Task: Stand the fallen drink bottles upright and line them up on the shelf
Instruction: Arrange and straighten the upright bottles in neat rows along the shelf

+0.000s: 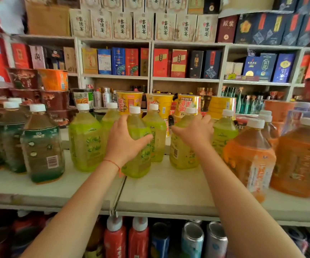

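Shelf (169, 190) carried all bottles upright, none lying that I could see. Brown bottles (42, 146) left, orange bottles (251, 157) right hemmed the green row. My left hand (124, 140) had its grip clamped on a green bottle (139, 146), apparently to nudge it into line. My right hand (195, 133) gripped another green bottle (182, 153). Noodle cups (159, 103) crowded behind.

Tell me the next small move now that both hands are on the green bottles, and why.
Probably slide the bottle in the left hand back. That green bottle stands upright but sits nearer the shelf edge than the green bottles on either side. The right hand already grips the neighbouring bottle, which looks upright and closer to the row.
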Demonstrator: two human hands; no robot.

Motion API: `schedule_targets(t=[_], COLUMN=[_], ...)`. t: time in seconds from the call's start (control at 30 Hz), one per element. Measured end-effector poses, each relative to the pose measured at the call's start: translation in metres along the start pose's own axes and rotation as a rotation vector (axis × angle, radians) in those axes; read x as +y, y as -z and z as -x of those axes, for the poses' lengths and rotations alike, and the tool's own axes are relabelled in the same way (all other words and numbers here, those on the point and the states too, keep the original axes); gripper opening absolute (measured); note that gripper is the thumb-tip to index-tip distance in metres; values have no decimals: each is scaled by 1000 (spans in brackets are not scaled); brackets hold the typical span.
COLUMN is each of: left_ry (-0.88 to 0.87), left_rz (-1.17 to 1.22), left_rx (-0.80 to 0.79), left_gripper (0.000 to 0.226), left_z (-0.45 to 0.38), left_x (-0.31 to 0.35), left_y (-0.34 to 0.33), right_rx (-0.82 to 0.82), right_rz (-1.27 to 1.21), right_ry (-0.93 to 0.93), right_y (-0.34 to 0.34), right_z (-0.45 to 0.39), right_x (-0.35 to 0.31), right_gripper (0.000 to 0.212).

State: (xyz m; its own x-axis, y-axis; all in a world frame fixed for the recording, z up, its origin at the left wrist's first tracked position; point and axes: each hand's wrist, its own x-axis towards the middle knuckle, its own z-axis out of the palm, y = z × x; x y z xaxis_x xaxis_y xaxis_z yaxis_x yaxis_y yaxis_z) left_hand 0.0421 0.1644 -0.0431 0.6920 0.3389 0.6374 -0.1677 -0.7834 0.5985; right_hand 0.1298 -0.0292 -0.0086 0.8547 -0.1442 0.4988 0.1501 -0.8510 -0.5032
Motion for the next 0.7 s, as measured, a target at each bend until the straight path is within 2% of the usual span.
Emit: schedule_targets(t=[0.07, 0.13, 0.3, 0.43, 0.57, 0.63, 0.7], left_ry=[-16, -28, -56, -44, -15, -5, -204], left_rz=[10, 13, 0, -12, -83, -116, -128], left_rx=[0, 4, 36, 49, -28, -23, 148], left_gripper=[103, 102, 101, 100, 103, 101, 85], left_z=[-2, -3, -3, -1, 1, 4, 12], left_x=[-2, -4, -8, -6, -1, 4, 19], left_y=[0, -2, -5, -7, -2, 4, 8], right_rx=[-105, -144, -114, -95, -93, -43, 129], right_rz=[-129, -195, -288, -266, -235, -160, -90], right_ry=[7, 32, 68, 119, 163, 250, 205], right_y=[-1, -3, -1, 0, 1, 1, 5], right_z=[0, 1, 8, 19, 35, 41, 39], right_x=[-2, -4, -8, -15, -25, -22, -13], right_gripper=[110, 105, 91, 84, 78, 62, 52])
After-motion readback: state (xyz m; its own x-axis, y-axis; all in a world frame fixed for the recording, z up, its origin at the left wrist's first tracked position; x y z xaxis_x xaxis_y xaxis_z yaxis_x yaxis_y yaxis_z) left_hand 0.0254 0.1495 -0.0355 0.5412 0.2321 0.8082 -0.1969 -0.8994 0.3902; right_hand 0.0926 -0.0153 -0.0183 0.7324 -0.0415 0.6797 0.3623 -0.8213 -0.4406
